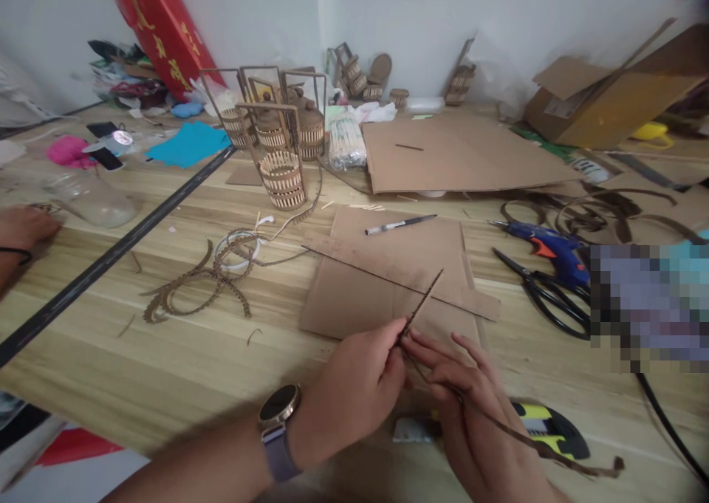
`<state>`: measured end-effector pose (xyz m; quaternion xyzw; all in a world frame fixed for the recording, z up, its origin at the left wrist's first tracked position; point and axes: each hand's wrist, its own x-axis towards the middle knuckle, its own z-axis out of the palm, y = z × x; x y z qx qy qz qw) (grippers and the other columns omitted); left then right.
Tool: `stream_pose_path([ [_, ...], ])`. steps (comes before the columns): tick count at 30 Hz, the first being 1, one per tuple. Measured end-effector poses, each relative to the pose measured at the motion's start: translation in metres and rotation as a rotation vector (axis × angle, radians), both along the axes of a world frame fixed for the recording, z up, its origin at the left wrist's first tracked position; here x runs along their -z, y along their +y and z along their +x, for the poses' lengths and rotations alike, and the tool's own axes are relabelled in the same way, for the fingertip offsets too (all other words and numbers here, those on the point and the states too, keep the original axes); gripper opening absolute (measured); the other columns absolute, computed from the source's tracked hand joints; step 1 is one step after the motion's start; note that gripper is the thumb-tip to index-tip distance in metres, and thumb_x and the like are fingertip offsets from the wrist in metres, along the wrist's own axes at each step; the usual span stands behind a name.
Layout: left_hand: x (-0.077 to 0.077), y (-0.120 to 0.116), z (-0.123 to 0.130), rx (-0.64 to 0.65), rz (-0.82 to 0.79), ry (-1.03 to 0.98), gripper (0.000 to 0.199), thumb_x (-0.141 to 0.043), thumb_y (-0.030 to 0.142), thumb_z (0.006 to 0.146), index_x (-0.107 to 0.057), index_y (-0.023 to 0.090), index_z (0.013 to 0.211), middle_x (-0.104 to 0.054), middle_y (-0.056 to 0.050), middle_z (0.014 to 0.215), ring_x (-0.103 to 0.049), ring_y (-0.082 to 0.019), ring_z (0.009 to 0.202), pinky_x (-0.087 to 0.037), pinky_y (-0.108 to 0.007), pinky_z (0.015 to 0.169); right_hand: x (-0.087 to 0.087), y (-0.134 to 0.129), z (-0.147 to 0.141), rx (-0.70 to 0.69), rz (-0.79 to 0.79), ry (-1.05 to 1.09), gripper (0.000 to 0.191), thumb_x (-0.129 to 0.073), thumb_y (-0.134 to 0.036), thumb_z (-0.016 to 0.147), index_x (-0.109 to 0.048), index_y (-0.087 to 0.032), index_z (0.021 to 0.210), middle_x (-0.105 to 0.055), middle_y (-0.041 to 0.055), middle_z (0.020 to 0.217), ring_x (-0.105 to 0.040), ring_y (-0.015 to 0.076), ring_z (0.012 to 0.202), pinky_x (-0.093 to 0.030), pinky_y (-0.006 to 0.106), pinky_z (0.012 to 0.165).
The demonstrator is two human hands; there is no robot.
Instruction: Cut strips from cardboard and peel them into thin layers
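My left hand (pixel 360 381), with a watch on its wrist, pinches a thin brown strip (pixel 429 296) near the bottom centre. One end of the strip sticks up past the fingertips, over the cardboard. Beside it, my right hand (pixel 470 399) has its fingers round the same strip, whose long tail (pixel 526 436) runs over the back of the hand to the lower right. Beyond both hands lies a cardboard sheet (pixel 343 296) with a flat cardboard strip (pixel 377 263) and a pen (pixel 399 225) on it.
Small slatted baskets (pixel 282 178) stand at the back centre. Curled strips (pixel 221 281) lie left. Scissors (pixel 554 296), a blue glue gun (pixel 554 252) and a yellow-black cutter (pixel 554 429) are at right. Another person's hand (pixel 27 226) rests at far left by a jar (pixel 100 200).
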<state>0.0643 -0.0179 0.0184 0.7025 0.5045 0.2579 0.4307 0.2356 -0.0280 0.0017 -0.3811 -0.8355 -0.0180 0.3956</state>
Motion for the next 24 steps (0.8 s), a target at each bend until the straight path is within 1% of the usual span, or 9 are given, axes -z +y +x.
stream_pose_path([
  [3,0.0015,-0.0002,0.0007,0.009,0.019,0.0,0.042,-0.037,0.023,0.1,-0.054,0.013,0.137,-0.073,-0.011,0.107,-0.07,-0.022,0.094,-0.053,-0.034,0.084,0.001,0.0002,0.001,0.006,-0.002,0.029,0.013,-0.042,-0.018,0.099,-0.049,-0.024,0.091,-0.079,0.0049,0.097,-0.074,0.0177,0.099,-0.045,0.038,0.102],
  [5,0.0022,-0.001,0.0009,0.012,0.015,0.01,0.044,-0.035,0.024,0.101,-0.052,0.012,0.14,-0.072,-0.012,0.113,-0.07,-0.023,0.096,-0.053,-0.035,0.085,0.0022,0.0003,0.0022,0.015,-0.001,0.027,0.008,-0.045,-0.025,0.1,-0.052,-0.023,0.096,-0.078,0.0075,0.102,-0.072,0.0195,0.103,-0.044,0.04,0.102],
  [7,0.0022,-0.0018,0.001,0.011,0.011,0.008,0.044,-0.035,0.024,0.101,-0.053,0.012,0.139,-0.072,-0.013,0.114,-0.07,-0.023,0.098,-0.053,-0.035,0.085,0.003,0.0004,0.0033,0.017,-0.005,-0.011,0.01,-0.051,-0.029,0.098,-0.056,-0.021,0.102,-0.077,0.0087,0.108,-0.072,0.0212,0.105,-0.044,0.041,0.101],
  [10,0.0016,-0.0021,0.0012,0.003,0.026,0.003,0.042,-0.036,0.024,0.101,-0.056,0.012,0.136,-0.071,-0.013,0.118,-0.069,-0.023,0.101,-0.052,-0.033,0.084,0.0026,0.0005,0.0032,0.008,-0.006,-0.025,0.009,-0.054,-0.02,0.095,-0.059,-0.024,0.101,-0.078,0.0045,0.107,-0.072,0.02,0.103,-0.042,0.041,0.102],
  [13,0.0017,-0.0014,0.0014,-0.002,0.008,0.017,0.037,-0.038,0.022,0.1,-0.06,0.013,0.129,-0.073,-0.01,0.107,-0.069,-0.021,0.091,-0.051,-0.03,0.075,0.002,-0.0001,0.0016,-0.025,-0.006,0.0,0.014,-0.052,-0.012,0.093,-0.059,-0.024,0.097,-0.078,0.0044,0.105,-0.071,0.0176,0.105,-0.039,0.036,0.107],
  [16,0.0024,-0.0007,0.0013,-0.008,-0.003,0.049,0.035,-0.04,0.019,0.099,-0.062,0.013,0.126,-0.073,-0.009,0.1,-0.068,-0.02,0.087,-0.049,-0.029,0.072,0.003,-0.0012,0.0007,-0.051,-0.018,0.013,0.014,-0.053,-0.009,0.092,-0.058,-0.022,0.097,-0.078,0.0057,0.104,-0.071,0.0159,0.105,-0.039,0.033,0.109],
  [20,0.0012,-0.0002,0.0006,0.003,0.007,0.053,0.036,-0.041,0.019,0.098,-0.062,0.013,0.127,-0.073,-0.008,0.097,-0.067,-0.019,0.083,-0.047,-0.027,0.07,0.005,-0.0015,0.0026,-0.011,-0.067,0.061,0.011,-0.05,-0.015,0.096,-0.057,-0.023,0.1,-0.078,0.004,0.103,-0.072,0.0163,0.104,-0.043,0.036,0.108],
  [24,-0.0032,0.0007,-0.0004,0.022,0.008,0.034,0.035,-0.04,0.02,0.098,-0.062,0.015,0.126,-0.072,-0.005,0.09,-0.065,-0.017,0.076,-0.043,-0.025,0.065,0.0034,-0.0006,0.0057,0.032,-0.131,0.099,0.009,-0.048,-0.019,0.098,-0.055,-0.024,0.102,-0.078,0.0031,0.101,-0.073,0.0176,0.1,-0.047,0.039,0.105],
])
